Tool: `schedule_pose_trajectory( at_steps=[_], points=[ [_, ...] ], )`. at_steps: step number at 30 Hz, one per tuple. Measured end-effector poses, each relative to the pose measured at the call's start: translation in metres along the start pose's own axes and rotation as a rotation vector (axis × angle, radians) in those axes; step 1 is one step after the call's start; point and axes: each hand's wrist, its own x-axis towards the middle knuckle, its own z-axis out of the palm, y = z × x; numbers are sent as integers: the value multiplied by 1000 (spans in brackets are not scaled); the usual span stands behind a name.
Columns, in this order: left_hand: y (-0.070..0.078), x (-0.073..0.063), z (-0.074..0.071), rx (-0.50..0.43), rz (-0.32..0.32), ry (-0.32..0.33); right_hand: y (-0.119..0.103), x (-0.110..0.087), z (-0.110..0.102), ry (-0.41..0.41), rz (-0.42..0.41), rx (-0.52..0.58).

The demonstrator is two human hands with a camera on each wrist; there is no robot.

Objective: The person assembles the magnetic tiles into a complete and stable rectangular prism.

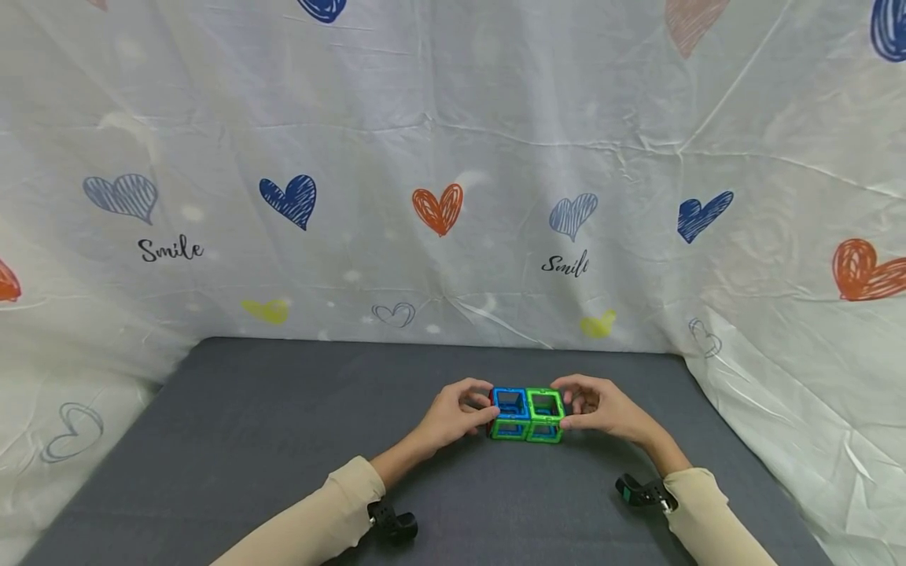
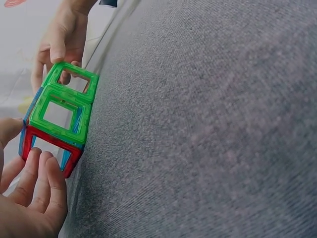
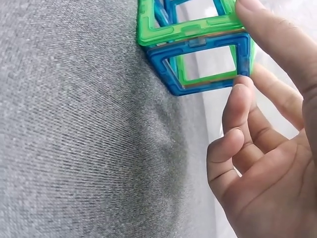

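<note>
Two cube frames of magnetic tiles (image 1: 527, 405) stand joined side by side on the table, blue and green on top and green in front. My left hand (image 1: 453, 410) holds the left end, thumb at the near top edge and fingers behind. A red tile (image 2: 52, 139) closes that end in the left wrist view, with fingers against it. At the other end, my right hand (image 1: 602, 405) grips with the thumb at the near corner and fingertips at the back. There the right wrist view shows a blue tile (image 3: 208, 88) as the end face.
The dark grey cloth-covered table (image 1: 283, 440) stretches around the cubes. Behind it hangs a pale curtain (image 1: 495, 141) printed with hearts and "Smile". A black wrist camera (image 1: 396, 525) sits on the left wrist, another black camera (image 1: 640, 491) on the right.
</note>
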Motion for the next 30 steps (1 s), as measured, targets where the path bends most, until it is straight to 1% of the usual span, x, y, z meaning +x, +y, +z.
schedule_pose_trajectory(
  at_steps=[8, 11, 17, 22, 27, 30],
  points=[
    [1, 0, -2, -12, 11, -19, 0, -1, -1, -14, 28, 19],
    [1, 0, -4, -12, 10, -18, 1, 1, -1, -18, 40, 22],
    [4, -1, -6, 1, -3, -10, 3, 6, -1, -35, 37, 25],
    [7, -2, -6, -3, 11, -8, 3, 7, -2, -38, 40, 26],
    [3, -6, -8, -1, 23, -39, 3, 4, -4, -48, 48, 7],
    [-1, -12, -18, 39, 27, -71, 1, 0, -7, -39, 50, -14]
  ],
)
